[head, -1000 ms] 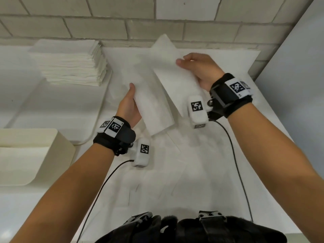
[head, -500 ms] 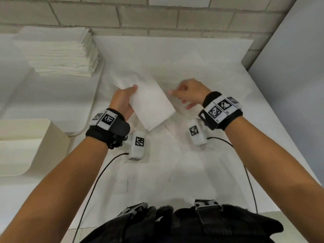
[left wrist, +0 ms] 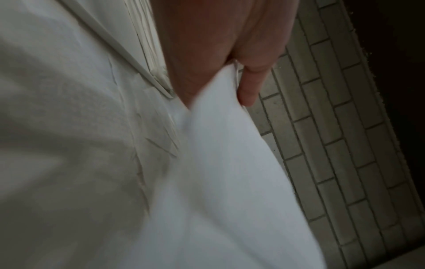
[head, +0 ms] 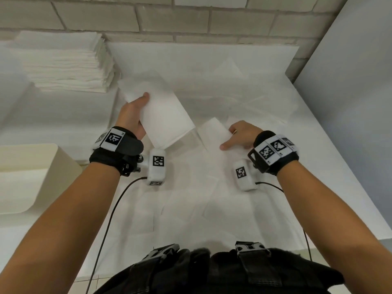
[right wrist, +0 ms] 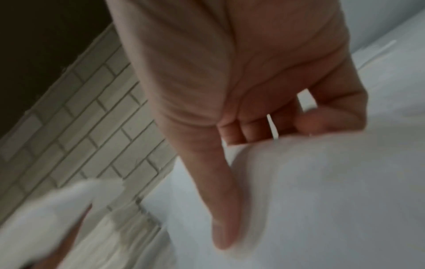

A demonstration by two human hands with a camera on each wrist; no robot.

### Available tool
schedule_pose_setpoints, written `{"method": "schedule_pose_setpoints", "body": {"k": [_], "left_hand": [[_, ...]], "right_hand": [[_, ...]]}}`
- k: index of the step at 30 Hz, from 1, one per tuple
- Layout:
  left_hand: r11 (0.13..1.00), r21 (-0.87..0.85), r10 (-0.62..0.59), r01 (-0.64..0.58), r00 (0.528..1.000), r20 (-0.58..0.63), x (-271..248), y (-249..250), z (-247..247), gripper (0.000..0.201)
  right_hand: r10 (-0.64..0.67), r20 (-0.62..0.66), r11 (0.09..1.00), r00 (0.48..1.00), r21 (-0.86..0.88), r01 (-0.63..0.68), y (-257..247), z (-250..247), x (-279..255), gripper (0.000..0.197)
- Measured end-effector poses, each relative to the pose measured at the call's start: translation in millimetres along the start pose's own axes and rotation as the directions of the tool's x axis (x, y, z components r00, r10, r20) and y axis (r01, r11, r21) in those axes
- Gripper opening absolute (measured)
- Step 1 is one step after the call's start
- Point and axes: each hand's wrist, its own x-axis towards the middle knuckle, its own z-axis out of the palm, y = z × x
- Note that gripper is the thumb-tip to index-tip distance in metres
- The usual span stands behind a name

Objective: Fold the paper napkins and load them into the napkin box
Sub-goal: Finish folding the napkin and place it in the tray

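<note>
My left hand (head: 139, 109) holds a folded white napkin (head: 164, 120) just above the table, thumb on top and fingers underneath; the left wrist view shows the same napkin (left wrist: 230, 182) pinched under the thumb. My right hand (head: 238, 135) is lower and to the right. It grips the edge of a smaller folded napkin (head: 213, 132) lying on the paper-covered table, thumb stretched over it and fingers curled at its far edge. In the right wrist view that napkin (right wrist: 322, 182) is blurred. The cream napkin box (head: 31, 177) stands at the left edge.
A tall stack of white napkins (head: 63, 60) sits at the back left on a white tray (head: 53, 124). Loose white paper sheets (head: 233, 92) cover the table. A brick wall (head: 169, 20) runs behind, and a grey panel (head: 350, 92) closes off the right side.
My right hand let go of the napkin both hands held up. It dropped to the table and took a second folded napkin. My left hand lowered slightly, keeping its napkin.
</note>
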Motion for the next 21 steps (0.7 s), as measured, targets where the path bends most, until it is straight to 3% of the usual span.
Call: {"method": "schedule_pose_setpoints", "body": {"k": [3,6,10,12,14,18,21], "left_hand": [[1.0,-0.016,-0.025,0.025,1.0,0.007,-1,-2,-1,0.015],[1.0,-0.016,-0.022,0.023,1.0,0.013,1,-3,-2,0.014],[1.0,-0.029,-0.006,0.004,0.998,-0.055,9,1,-11,0.026],[0.999,-0.035,0.019,-0.022,0.996,-0.086,14,4,-15,0.035],[0.999,-0.04,0.021,-0.025,0.995,-0.093,16,3,-17,0.037],[1.0,0.004,-0.005,0.006,0.996,-0.085,20,-7,-15,0.034],[0.999,0.038,0.022,-0.018,0.994,-0.109,27,-6,-16,0.034]], "right_hand": [[-0.044,0.052,0.982,0.998,0.184,0.034,5,-11,1,0.039],[-0.085,0.046,0.904,0.995,0.424,0.057,11,-24,3,0.043],[-0.101,-0.249,0.744,0.963,0.624,0.239,20,-62,1,0.04],[-0.089,-0.342,0.762,0.936,0.581,0.285,21,-89,-1,0.028],[-0.091,-0.314,0.851,0.945,0.468,0.238,23,-111,2,0.022],[-0.067,-0.091,0.984,0.994,0.158,0.081,27,-113,11,0.018],[-0.121,0.116,0.988,0.986,-0.086,0.132,17,-79,21,0.02]]}}
